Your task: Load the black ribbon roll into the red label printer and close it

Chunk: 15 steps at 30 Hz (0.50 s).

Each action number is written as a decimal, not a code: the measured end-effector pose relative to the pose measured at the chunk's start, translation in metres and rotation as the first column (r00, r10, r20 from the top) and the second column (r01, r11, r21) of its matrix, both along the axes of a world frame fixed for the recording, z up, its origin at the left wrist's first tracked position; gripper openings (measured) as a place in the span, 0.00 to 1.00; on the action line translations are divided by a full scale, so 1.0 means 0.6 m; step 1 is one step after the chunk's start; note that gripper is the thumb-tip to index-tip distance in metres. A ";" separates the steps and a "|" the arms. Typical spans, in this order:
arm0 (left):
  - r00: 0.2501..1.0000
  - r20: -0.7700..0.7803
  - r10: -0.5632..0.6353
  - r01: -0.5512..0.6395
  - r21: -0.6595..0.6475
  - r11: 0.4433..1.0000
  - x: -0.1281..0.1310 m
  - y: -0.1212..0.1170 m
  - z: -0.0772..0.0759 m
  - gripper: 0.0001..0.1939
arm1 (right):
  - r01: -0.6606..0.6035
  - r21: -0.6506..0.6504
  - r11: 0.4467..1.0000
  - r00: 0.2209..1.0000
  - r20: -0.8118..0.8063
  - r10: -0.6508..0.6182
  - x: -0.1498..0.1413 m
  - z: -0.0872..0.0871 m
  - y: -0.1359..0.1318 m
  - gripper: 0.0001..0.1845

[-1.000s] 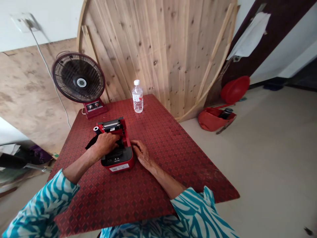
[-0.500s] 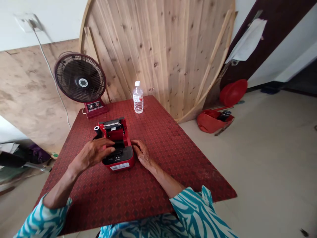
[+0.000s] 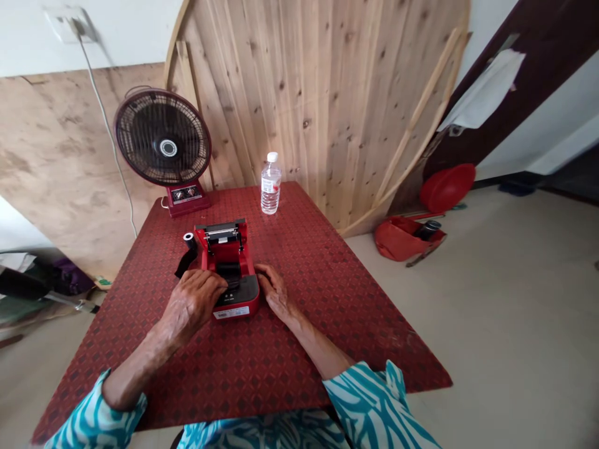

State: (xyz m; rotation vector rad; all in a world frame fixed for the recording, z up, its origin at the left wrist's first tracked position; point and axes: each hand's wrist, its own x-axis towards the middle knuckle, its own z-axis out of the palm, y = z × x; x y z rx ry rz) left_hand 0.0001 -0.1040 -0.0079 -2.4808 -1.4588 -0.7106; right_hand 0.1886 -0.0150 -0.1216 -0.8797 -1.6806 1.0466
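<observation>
Left hand [image 3: 191, 305]: on the front of the red thermal label printer [image 3: 229, 249], fingers [image 3: 216, 284] close together and curled over the dark front panel, at the edge of the open compartment. Whether they are clamped on anything cannot be told from this view. Right hand [image 3: 276, 292]: beside the printer's right front corner, fingers [image 3: 264, 272] loosely apart and touching the casing, no grip seen.

Printer: on the near-middle of the surface [image 3: 299, 349], which has a red diamond-tread pattern, lid raised at the far end, a dark strip [image 3: 229, 271] lying in the compartment. A white-cored black roll [image 3: 189, 240] stands just left of the printer, with a black tail [image 3: 183, 265] hanging to the surface. Whether tail and strip connect cannot be told.

Far end of surface: clear plastic water bottle [image 3: 271, 184], upright, capped; desk fan [image 3: 163, 137] on a red control base, its white cord [image 3: 110, 131] rising to a wall socket [image 3: 70, 25]. Behind: a round wooden board [image 3: 318, 106] leaning against the wall. Right, on the floor [image 3: 491, 324]: red dustpan [image 3: 397, 240] holding a black cylinder [image 3: 427, 230]; red plastic basin [image 3: 447, 187] tilted beyond it, near a dark door [image 3: 538, 62].
</observation>
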 end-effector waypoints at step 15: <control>0.991 0.131 0.027 -0.035 0.056 0.998 0.003 -0.006 -0.021 0.06 | 0.183 0.123 0.975 0.975 -0.150 -0.164 0.007 0.060 -0.026 0.12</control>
